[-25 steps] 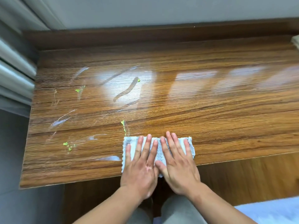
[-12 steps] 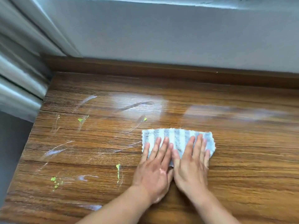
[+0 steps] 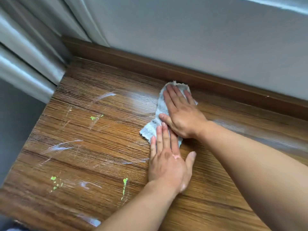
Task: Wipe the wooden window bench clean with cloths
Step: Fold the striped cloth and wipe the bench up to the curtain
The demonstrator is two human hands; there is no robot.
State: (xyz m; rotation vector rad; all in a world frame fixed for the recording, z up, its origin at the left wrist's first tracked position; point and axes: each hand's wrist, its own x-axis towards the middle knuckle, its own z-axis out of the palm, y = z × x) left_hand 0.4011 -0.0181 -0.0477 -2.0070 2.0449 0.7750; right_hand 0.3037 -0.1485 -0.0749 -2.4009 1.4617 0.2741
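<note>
Lying under flat fingers [image 3: 173, 95]: cloth [image 3: 160, 107]

A pale grey wall [image 3: 191, 35] rises behind a dark wooden skirting strip [image 3: 150, 64] (daylight glints along it), with grey pleated curtains [image 3: 28, 52] hanging at the left

The bench [image 3: 100, 135] is warm brown with dark wood-grain lines, streaked with white smears [image 3: 61, 147] and bright green flecks [image 3: 124, 187]. The cloth [image 3: 160, 107] is pale blue-grey with faint stripes; the wall [image 3: 200, 39] is grey.
</note>
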